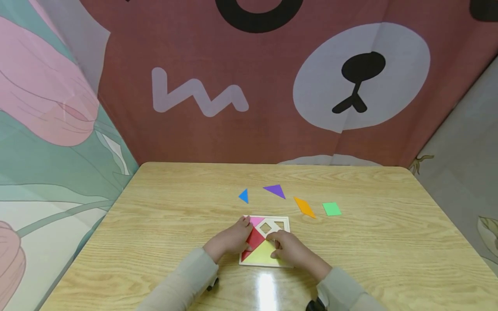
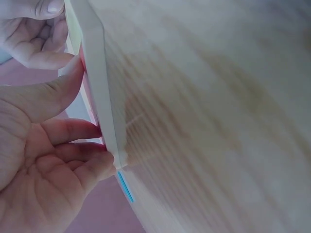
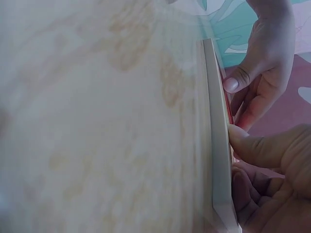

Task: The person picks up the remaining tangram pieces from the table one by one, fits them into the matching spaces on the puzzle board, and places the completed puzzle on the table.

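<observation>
A white tangram board [image 1: 287, 224] lies flat on the table between both hands. A red triangle [image 1: 255, 239], a yellow triangle [image 1: 260, 255] and a pink triangle [image 1: 255, 220] sit in it, beside cut-outs where wood shows through. My left hand [image 1: 230, 237] rests on the board's left side; in the left wrist view its thumb touches the red piece and its fingertips meet the far end. My right hand [image 1: 293, 249] touches the yellow triangle with thumb and index finger, while its other fingers bend beneath the palm. No loose piece shows in either hand.
Behind the board lie a blue triangle [image 1: 244, 196], a purple triangle [image 1: 276, 191], an orange parallelogram [image 1: 304, 207] and a green square [image 1: 332, 209]. The wooden table [image 1: 155, 207] ends at a printed cloth backdrop [image 1: 268, 138].
</observation>
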Demonstrator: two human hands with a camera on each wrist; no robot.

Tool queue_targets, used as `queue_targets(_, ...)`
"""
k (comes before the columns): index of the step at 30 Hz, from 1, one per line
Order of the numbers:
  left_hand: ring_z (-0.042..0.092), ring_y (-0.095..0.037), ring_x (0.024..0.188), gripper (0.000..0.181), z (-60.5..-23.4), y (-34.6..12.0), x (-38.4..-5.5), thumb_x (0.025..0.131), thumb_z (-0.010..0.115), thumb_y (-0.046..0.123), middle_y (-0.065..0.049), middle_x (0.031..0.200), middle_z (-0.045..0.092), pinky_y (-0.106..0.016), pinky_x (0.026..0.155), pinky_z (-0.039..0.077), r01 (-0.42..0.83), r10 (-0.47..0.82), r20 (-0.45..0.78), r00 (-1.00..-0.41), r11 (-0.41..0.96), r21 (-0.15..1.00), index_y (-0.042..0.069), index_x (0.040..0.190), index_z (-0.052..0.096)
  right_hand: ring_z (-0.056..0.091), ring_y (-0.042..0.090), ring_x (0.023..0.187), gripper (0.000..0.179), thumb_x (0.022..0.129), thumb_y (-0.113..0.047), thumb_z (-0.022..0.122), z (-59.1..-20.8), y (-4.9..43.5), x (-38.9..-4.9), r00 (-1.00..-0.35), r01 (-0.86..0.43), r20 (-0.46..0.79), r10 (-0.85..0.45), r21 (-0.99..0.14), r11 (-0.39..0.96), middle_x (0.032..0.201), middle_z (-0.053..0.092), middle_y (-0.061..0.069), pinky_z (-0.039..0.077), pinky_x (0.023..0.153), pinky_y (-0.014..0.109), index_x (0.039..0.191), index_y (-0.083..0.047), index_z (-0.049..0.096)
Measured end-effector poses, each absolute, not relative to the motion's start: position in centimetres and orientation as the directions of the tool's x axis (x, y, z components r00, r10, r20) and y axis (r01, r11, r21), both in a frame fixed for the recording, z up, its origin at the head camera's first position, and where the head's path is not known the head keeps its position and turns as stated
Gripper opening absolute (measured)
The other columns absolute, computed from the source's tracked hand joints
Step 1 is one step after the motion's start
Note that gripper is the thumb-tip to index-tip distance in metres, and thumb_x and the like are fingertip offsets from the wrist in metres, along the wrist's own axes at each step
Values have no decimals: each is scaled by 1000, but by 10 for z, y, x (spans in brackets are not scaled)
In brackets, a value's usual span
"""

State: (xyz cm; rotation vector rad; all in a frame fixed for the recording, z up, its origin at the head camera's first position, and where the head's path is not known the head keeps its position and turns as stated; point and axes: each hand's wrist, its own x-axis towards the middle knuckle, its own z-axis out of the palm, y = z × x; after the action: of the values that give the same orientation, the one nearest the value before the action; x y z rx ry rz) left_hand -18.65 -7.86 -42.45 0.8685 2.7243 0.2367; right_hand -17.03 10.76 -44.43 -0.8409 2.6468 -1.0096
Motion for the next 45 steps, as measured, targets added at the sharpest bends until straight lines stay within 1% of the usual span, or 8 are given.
queue_targets(11, 28, -36, 120, 58, -425, -79, -187, 76, 65, 22, -24, 130, 33, -34, 99, 26, 551, 587, -203, -784, 808, 211, -9, 120, 43, 37, 10, 59, 36, 67, 2, 66, -442, 110, -167, -804, -452, 16, -595, -668, 592, 66, 40, -1, 34, 51, 22, 101, 3, 56)
queue_targets(16, 27, -37, 120, 58, -425, -79, -188, 77, 64, 22, -24, 131, 32, -34, 99, 26, 539, 581, -211, -786, 811, 226, -9, 121, 42, 38, 12, 62, 41, 64, 0, 68, -441, 113, -167, -802, -438, -6, -597, -675, 594, 70, 41, 0, 36, 54, 22, 103, 2, 55)
queue_targets(22, 24, -36, 122, 58, -424, -77, -187, 79, 62, 22, -22, 133, 29, -34, 99, 25, 511, 560, -235, -795, 826, 239, -8, 124, 40, 42, 13, 65, 42, 61, -1, 68, -442, 116, -167, -793, -451, 10, -609, -680, 577, 74, 43, 0, 39, 57, 22, 101, 1, 55)
queue_targets(30, 22, -33, 124, 59, -423, -76, -186, 79, 62, 23, -21, 135, 27, -33, 100, 24, 486, 538, -265, -801, 841, 239, -7, 126, 39, 47, 15, 69, 38, 66, -2, 68, -440, 121, -167, -782, -433, 9, -623, -727, 533, 77, 48, 1, 44, 61, 23, 102, 2, 55)
queue_targets(36, 20, -32, 125, 60, -424, -76, -188, 80, 60, 24, -19, 136, 25, -33, 100, 24, 473, 527, -281, -802, 848, 240, -5, 127, 37, 48, 16, 70, 36, 69, -1, 67, -439, 123, -168, -802, -384, -5, -598, -762, 521, 78, 49, 2, 44, 62, 24, 102, 3, 55)
queue_targets(41, 21, -34, 124, 60, -424, -77, -187, 80, 61, 23, -22, 135, 26, -34, 100, 23, 495, 549, -260, -794, 833, 247, -7, 126, 38, 48, 16, 71, 34, 71, 1, 65, -437, 128, -169, -821, -345, -20, -570, -778, 524, 78, 50, 4, 44, 61, 25, 103, 3, 54)
queue_targets(45, 21, -35, 124, 60, -423, -78, -187, 79, 61, 22, -23, 134, 26, -34, 100, 22, 501, 557, -255, -790, 827, 255, -8, 126, 37, 49, 16, 71, 32, 72, 2, 64, -435, 136, -172, -837, -340, 4, -547, -786, 515, 78, 51, 5, 45, 61, 24, 103, 4, 54)
